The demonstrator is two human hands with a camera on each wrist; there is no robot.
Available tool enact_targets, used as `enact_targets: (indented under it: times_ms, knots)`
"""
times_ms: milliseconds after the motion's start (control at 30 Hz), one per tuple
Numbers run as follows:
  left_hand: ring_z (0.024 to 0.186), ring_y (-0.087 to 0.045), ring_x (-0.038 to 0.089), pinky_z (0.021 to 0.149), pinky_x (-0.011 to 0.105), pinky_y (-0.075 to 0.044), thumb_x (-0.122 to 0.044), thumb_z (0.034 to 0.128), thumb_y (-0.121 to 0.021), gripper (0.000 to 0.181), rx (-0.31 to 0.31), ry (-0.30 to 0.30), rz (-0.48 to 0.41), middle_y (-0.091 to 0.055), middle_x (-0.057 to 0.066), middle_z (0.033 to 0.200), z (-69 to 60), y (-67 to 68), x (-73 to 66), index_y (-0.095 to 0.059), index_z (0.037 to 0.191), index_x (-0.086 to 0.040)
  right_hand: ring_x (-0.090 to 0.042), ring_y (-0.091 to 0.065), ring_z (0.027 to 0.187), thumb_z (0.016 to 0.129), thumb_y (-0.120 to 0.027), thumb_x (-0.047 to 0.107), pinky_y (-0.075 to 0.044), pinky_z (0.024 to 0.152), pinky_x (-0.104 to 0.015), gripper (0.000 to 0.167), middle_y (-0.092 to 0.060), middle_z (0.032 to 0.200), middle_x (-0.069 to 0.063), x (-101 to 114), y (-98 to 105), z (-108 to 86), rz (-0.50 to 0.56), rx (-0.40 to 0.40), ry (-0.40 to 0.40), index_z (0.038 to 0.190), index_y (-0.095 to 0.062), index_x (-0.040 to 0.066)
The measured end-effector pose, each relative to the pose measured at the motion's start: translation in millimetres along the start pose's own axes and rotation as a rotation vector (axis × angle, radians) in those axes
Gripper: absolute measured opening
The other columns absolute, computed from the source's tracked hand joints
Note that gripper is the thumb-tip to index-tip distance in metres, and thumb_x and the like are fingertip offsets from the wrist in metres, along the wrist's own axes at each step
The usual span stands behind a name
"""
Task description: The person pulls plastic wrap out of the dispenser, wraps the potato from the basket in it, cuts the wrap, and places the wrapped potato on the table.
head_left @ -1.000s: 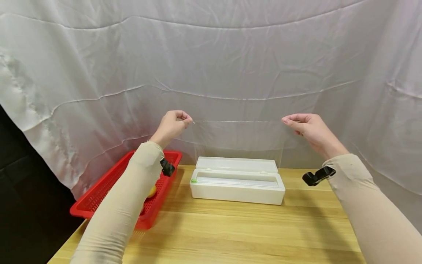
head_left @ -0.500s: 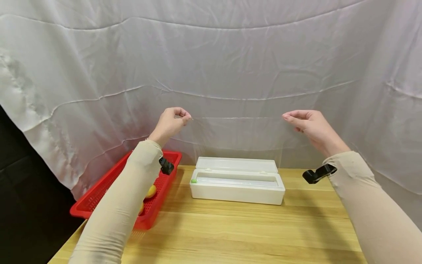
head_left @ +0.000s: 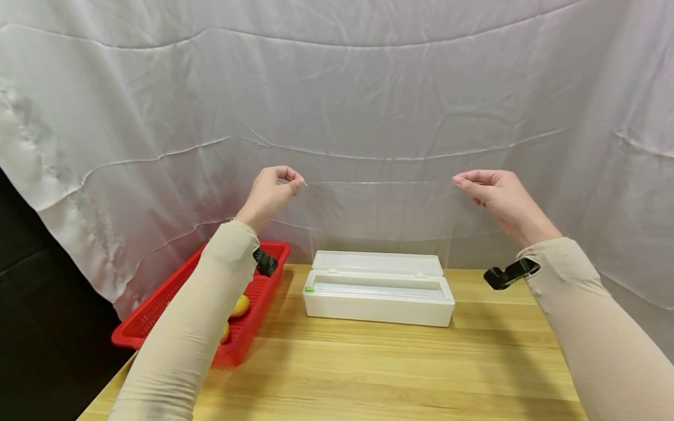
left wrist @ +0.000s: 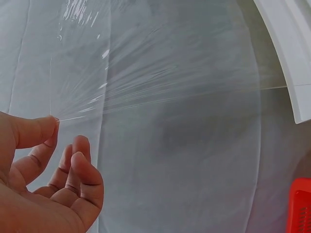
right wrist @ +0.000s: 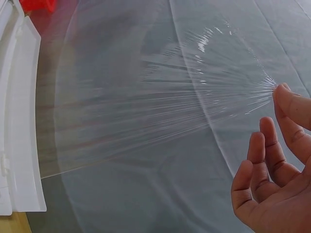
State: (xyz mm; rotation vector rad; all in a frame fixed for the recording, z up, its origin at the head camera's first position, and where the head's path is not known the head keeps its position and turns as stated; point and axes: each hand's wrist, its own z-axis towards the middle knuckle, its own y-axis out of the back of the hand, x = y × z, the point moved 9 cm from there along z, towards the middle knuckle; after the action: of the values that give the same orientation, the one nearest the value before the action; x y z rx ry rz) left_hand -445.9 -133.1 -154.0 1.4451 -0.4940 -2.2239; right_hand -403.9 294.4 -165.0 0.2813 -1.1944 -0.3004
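A sheet of clear plastic wrap (head_left: 376,204) stretches up from the long white dispenser box (head_left: 379,307), its top edge taut between both hands. Thumb and forefinger of the left hand (head_left: 271,192) pinch one corner of it. At the opposite corner the right hand (head_left: 497,196) pinches the film the same way. Creases fan out from the left thumb tip (left wrist: 52,120) in the left wrist view, and likewise from the right pinch in the right wrist view. The box stands with its lid (head_left: 378,263) raised at the back. A small green piece (head_left: 309,289) sits at its left end.
A red perforated basket (head_left: 279,251) stands on the left, partly behind the left forearm, with yellow round fruit (head_left: 241,305) inside. Under everything is a wooden table (head_left: 368,374). A pale draped curtain (head_left: 368,88) hangs behind.
Both hands have risen a little, drawing the film's top edge higher above the box. The pinch of each hand is the same. More of the fruit shows beside the left sleeve.
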Motion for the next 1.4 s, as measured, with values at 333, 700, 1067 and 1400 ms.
enact_targets:
  times_ms: [333, 700, 1067, 1400]
  knots:
    - [0.088, -0.053, 0.023, 0.078, 0.035, -0.043, -0.022, 0.1079, -0.064, 0.014, -0.018, -0.003, -0.009, -0.063, 0.004, 0.093, 1.8, 4.8, -4.9, -0.072, 0.108, -0.010, -0.003, -0.055, 0.106, 0.105, -0.071, 0.035, -0.047, 0.085, -0.020, 0.016, -0.072, 0.101, 0.032, 6, 2, 2.2, 0.009, -0.011, 0.018, 0.096, -0.079, 0.045]
    - [0.076, -0.050, 0.018, 0.071, 0.033, -0.041, -0.021, 0.1076, -0.065, 0.013, -0.043, -0.033, -0.003, -0.061, -0.001, 0.084, 4.9, 9.9, -14.7, -0.072, 0.105, -0.011, -0.003, -0.055, 0.101, 0.105, -0.071, 0.030, -0.048, 0.083, -0.020, 0.020, -0.073, 0.100, 0.032, 15, 7, 2.6, 0.037, -0.031, 0.045, 0.095, -0.080, 0.044]
    - [0.076, -0.052, 0.016, 0.075, 0.032, -0.042, -0.020, 0.1071, -0.064, 0.011, -0.043, -0.038, -0.013, -0.062, 0.000, 0.088, 6.4, 14.1, -23.4, -0.071, 0.105, -0.012, 0.000, -0.055, 0.105, 0.105, -0.070, 0.032, -0.047, 0.085, -0.020, 0.018, -0.072, 0.101, 0.032, 21, 11, 6.4, 0.023, -0.037, 0.050, 0.096, -0.080, 0.044]
    - [0.075, -0.055, 0.014, 0.074, 0.031, -0.043, -0.023, 0.1076, -0.064, 0.012, -0.041, -0.053, -0.010, -0.063, 0.000, 0.090, 5.2, 21.0, -29.9, -0.071, 0.107, -0.012, 0.000, -0.055, 0.105, 0.107, -0.068, 0.031, -0.047, 0.086, -0.020, 0.020, -0.070, 0.101, 0.030, 30, 12, 4.9, 0.026, -0.045, 0.056, 0.097, -0.080, 0.043]
